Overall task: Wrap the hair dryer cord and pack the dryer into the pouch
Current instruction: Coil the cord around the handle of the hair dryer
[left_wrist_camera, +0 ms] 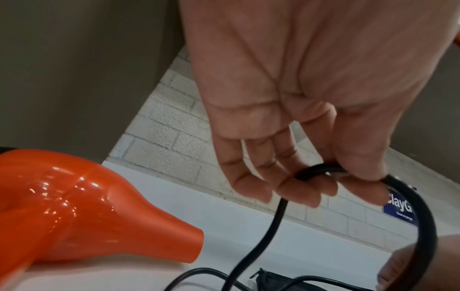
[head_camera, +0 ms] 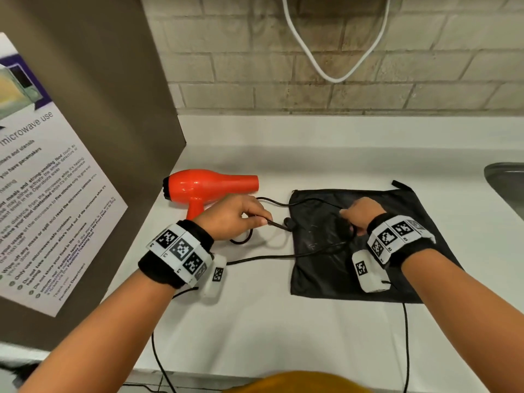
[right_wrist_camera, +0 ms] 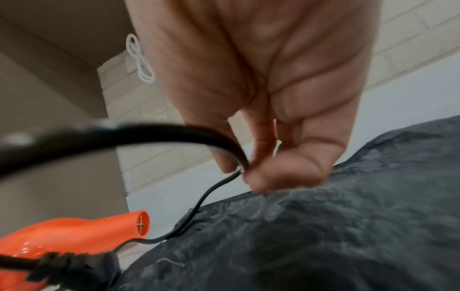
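Note:
An orange hair dryer (head_camera: 209, 185) lies on its side on the white counter (head_camera: 283, 321), nozzle pointing right; it also shows as the dryer (left_wrist_camera: 74, 206) and the dryer (right_wrist_camera: 74, 232) in the wrist views. Its black cord (head_camera: 272, 258) loops across the counter and over a flat black pouch (head_camera: 411, 268). My left hand (head_camera: 235, 217) pinches the cord (left_wrist_camera: 321, 171) just right of the dryer's handle. My right hand (head_camera: 360, 215) hovers over the pouch (right_wrist_camera: 323, 236) and pinches another stretch of cord (right_wrist_camera: 231, 145). The black plug (right_wrist_camera: 74, 263) lies near the dryer.
A brown cabinet panel with a microwave-use poster (head_camera: 51, 194) walls off the left. A brick wall with a hanging white cable (head_camera: 334, 78) stands behind. A steel sink edge (head_camera: 507, 180) is at the far right. Thin black wrist-camera wires (head_camera: 407, 336) trail off the counter's front.

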